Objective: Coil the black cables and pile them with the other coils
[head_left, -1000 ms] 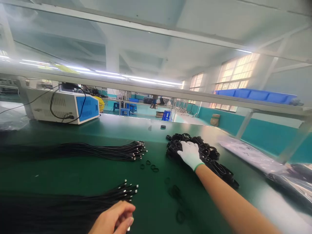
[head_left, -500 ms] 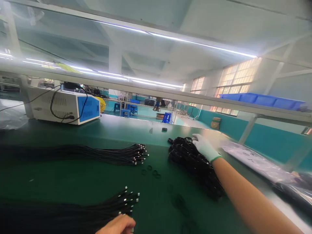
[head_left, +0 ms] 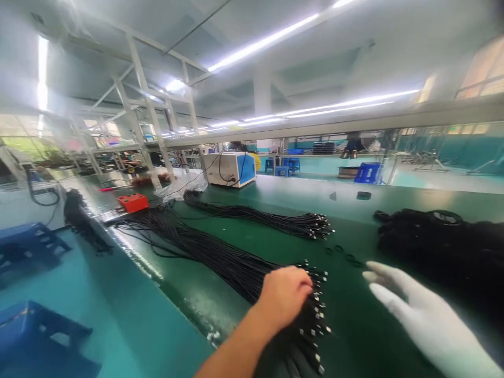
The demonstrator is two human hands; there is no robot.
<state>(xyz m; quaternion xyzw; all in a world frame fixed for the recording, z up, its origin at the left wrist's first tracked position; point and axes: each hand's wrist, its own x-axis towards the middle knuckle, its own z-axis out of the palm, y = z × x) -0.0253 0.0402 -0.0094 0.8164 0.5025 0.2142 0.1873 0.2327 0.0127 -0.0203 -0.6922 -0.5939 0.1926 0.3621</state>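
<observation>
The bare left hand curls over thin, black, white-tipped cables (grip hidden from me), best kept light; the white-gloved right hand gapes, empty.

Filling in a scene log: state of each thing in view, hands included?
Left hand: bare, curled over near cables, grip hidden
Right hand: gloved, open
Near cables: along bench, ends fanned
Far cables: bunched, lying
Black coils: heaped
Small rings: loose
Machine: upright, power unclear
Overhead light: lit
</observation>
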